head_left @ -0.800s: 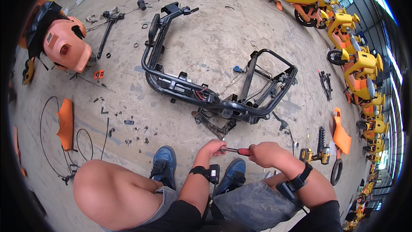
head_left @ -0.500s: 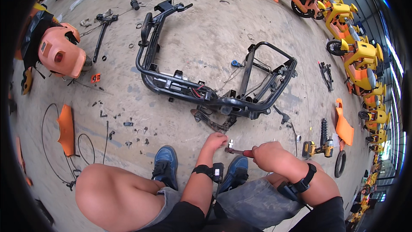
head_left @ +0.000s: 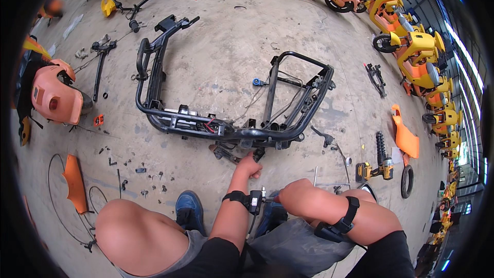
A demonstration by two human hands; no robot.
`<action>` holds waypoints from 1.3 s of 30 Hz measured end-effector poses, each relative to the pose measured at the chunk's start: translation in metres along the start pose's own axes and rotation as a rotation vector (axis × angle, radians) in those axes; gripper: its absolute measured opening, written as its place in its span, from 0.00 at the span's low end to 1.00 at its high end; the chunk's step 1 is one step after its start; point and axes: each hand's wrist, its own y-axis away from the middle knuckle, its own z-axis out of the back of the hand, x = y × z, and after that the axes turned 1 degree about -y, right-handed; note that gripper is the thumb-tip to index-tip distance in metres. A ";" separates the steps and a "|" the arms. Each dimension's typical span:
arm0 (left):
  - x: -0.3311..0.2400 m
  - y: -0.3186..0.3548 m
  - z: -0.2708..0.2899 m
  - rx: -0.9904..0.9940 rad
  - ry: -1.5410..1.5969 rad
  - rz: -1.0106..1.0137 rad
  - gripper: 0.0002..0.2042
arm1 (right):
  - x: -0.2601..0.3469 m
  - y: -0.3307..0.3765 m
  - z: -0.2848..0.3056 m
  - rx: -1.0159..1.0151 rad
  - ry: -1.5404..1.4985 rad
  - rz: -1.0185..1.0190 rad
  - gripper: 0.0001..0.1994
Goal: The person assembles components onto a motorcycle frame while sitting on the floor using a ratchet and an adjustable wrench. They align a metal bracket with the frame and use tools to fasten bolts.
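A black tubular scooter frame [head_left: 206, 128] lies on the concrete floor in front of me. Beneath its near side a dark, dirty metal stand [head_left: 222, 153] sticks out toward me. My left hand [head_left: 248, 166] reaches to that stand, fingers curled at its near right end; the fingertips are partly hidden. Close to my right knee, my right hand [head_left: 294, 195] is closed round a ratchet wrench [head_left: 270, 200]. Its handle is mostly covered by the hand, and a silver socket end shows beside my left wrist strap.
Loose bolts and small parts [head_left: 144, 193] lie to the left, near an orange panel [head_left: 75, 184] and cables. On the right are a yellow-black cordless drill [head_left: 383, 171], a shock absorber spring [head_left: 380, 146] and another orange panel [head_left: 406, 136]. Yellow scooters [head_left: 417, 46] line the far right.
My left hand has moved forward to the stand beneath the frame. My right hand has drawn slightly left and back with the ratchet wrench. The view has shifted, so the frame appears further left.
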 end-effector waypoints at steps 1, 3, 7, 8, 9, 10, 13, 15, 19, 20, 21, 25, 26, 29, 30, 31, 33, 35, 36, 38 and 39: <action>-0.002 -0.007 -0.001 -0.028 -0.020 0.011 0.37 | -0.002 -0.002 0.000 -0.033 -0.006 0.010 0.15; 0.000 -0.020 -0.005 -0.080 -0.067 0.041 0.35 | -0.006 -0.005 -0.002 -0.095 -0.028 0.032 0.14; 0.006 -0.026 -0.002 -0.003 0.172 0.065 0.31 | -0.009 -0.003 0.001 -0.135 -0.133 0.017 0.12; 0.012 -0.031 -0.002 0.039 0.173 0.062 0.29 | -0.010 -0.004 0.000 -0.130 -0.141 0.007 0.12; 0.017 -0.032 -0.003 0.077 0.181 0.069 0.26 | -0.009 -0.005 -0.001 -0.118 -0.144 0.007 0.12; 0.021 -0.034 -0.006 0.050 0.191 0.080 0.27 | -0.010 -0.004 -0.001 -0.099 -0.129 -0.002 0.13; 0.024 -0.033 -0.012 0.011 0.207 0.097 0.29 | -0.015 -0.005 0.001 -0.014 -0.105 -0.039 0.15; 0.021 -0.030 -0.011 0.041 0.207 0.092 0.29 | -0.018 -0.014 -0.001 0.074 -0.113 -0.079 0.17; 0.030 -0.036 -0.009 0.052 0.281 0.098 0.35 | -0.018 -0.011 0.000 0.089 -0.092 -0.066 0.18; 0.032 -0.038 -0.010 0.050 0.304 0.097 0.36 | -0.019 -0.007 0.004 0.101 -0.097 -0.048 0.18; 0.031 -0.036 -0.011 0.049 0.326 0.099 0.37 | -0.021 -0.005 0.005 0.114 -0.106 -0.030 0.18; 0.032 -0.027 -0.015 0.010 0.317 0.070 0.37 | -0.017 -0.013 -0.006 0.085 -0.106 -0.072 0.17; 0.033 -0.025 -0.017 -0.003 0.297 0.065 0.37 | -0.016 -0.013 -0.006 0.081 -0.106 -0.070 0.17; 0.029 -0.017 -0.019 -0.040 0.287 0.024 0.35 | -0.018 -0.015 -0.013 0.000 -0.133 -0.047 0.16; 0.031 -0.013 -0.021 -0.053 0.292 0.010 0.33 | -0.018 -0.014 -0.013 -0.036 -0.147 -0.034 0.16; 0.034 -0.011 -0.025 -0.103 0.273 -0.032 0.31 | -0.018 -0.013 -0.013 -0.033 -0.148 -0.040 0.16; 0.041 -0.005 -0.035 -0.205 0.232 -0.116 0.28 | -0.019 -0.010 -0.008 -0.029 -0.148 -0.052 0.15; 0.047 0.002 -0.041 -0.230 0.247 -0.159 0.23 | -0.020 -0.012 -0.009 -0.021 -0.122 -0.046 0.16; 0.047 0.005 -0.041 -0.231 0.244 -0.170 0.22 | -0.020 -0.012 -0.009 -0.019 -0.107 -0.043 0.17; 0.046 0.007 -0.040 -0.223 0.190 -0.171 0.21 | -0.022 -0.012 -0.007 0.013 -0.074 -0.034 0.17; 0.049 0.006 -0.040 -0.240 0.143 -0.183 0.22 | -0.022 -0.012 -0.005 0.027 -0.054 -0.026 0.18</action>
